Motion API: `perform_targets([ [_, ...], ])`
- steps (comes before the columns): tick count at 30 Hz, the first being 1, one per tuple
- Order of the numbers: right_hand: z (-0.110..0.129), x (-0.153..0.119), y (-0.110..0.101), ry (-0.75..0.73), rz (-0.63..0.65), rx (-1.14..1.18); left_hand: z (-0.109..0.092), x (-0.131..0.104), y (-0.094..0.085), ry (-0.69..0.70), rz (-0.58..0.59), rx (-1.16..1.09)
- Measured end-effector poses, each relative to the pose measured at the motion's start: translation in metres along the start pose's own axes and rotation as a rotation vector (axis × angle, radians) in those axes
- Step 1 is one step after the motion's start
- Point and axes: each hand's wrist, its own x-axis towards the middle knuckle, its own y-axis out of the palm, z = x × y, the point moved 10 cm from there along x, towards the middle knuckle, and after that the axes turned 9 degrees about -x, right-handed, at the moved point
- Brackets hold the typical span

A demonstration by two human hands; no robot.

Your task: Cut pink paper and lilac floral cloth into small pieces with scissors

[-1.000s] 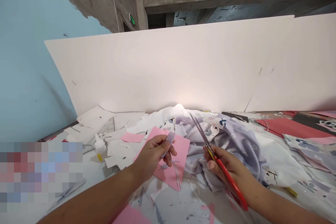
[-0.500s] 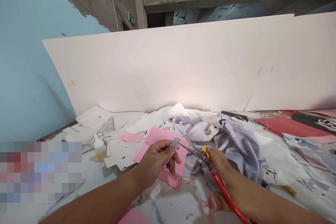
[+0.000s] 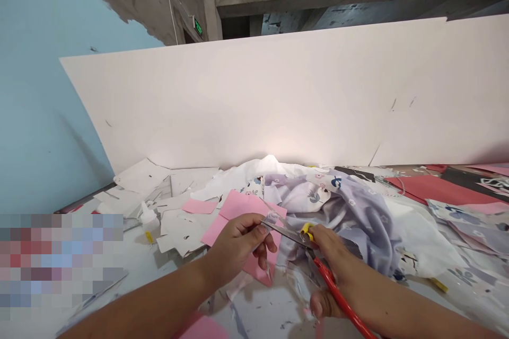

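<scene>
My left hand (image 3: 240, 243) is closed, with thumb and index finger pinching a small lavender fabric scrap (image 3: 272, 216). Its other fingers curl underneath. Red-handled scissors (image 3: 333, 288) are in my right hand (image 3: 338, 257). The blades are spread around the scrap, their tips close to my left thumb. Something small and yellow (image 3: 306, 231) sits by my right index finger, over the scissors; I cannot make out what it is. Pink paper pieces (image 3: 234, 204) lie beneath my left hand. Behind my right hand is bunched lavender floral fabric (image 3: 368, 212).
A white board (image 3: 278, 106) stands along the back. White paper cut-outs (image 3: 183, 233) and a small white bottle (image 3: 148, 217) lie on the left. Red sheets (image 3: 421, 190) and patterned fabric pieces (image 3: 473, 235) are on the right. A blurred patch covers the lower left.
The scissors and my right hand have moved slightly left, and the blades have come around the scrap. Less of the scrap shows above my left fingers.
</scene>
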Motion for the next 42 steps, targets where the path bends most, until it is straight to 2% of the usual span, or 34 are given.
perform_targets([
  [7, 0.005, -0.001, 0.004, -0.004, 0.038, 0.033, 0.005, -0.002, 0.014, -0.040, 0.072, 0.027],
  [11, 0.007, -0.002, 0.003, 0.000, 0.050, 0.034, 0.009, -0.002, 0.014, -0.072, 0.075, 0.039],
  [15, 0.013, -0.002, 0.005, -0.067, 0.080, -0.028, 0.008, -0.002, 0.014, -0.067, 0.093, 0.050],
  [19, 0.009, -0.003, 0.012, -0.035, 0.135, -0.102, 0.010, -0.003, 0.017, -0.098, 0.122, 0.050],
  [22, 0.013, -0.004, 0.013, -0.044, 0.155, -0.042, 0.010, -0.003, 0.018, -0.100, 0.126, 0.060],
  [28, 0.006, -0.003, 0.015, 0.202, 0.208, 0.334, 0.008, -0.002, 0.014, -0.104, 0.085, 0.038],
  [31, 0.016, 0.001, 0.013, 0.141, 0.213, 0.415, 0.008, -0.004, 0.015, -0.119, 0.084, 0.070],
  [33, 0.015, 0.003, 0.012, 0.115, 0.193, 0.409, 0.009, -0.004, 0.015, -0.124, 0.090, 0.072],
  [38, -0.003, 0.000, 0.019, 0.209, 0.143, 0.326, 0.011, -0.002, 0.013, -0.114, 0.101, 0.037],
  [42, -0.002, -0.005, 0.019, 0.246, 0.169, 0.201, 0.011, -0.001, 0.013, -0.110, 0.113, 0.049],
])
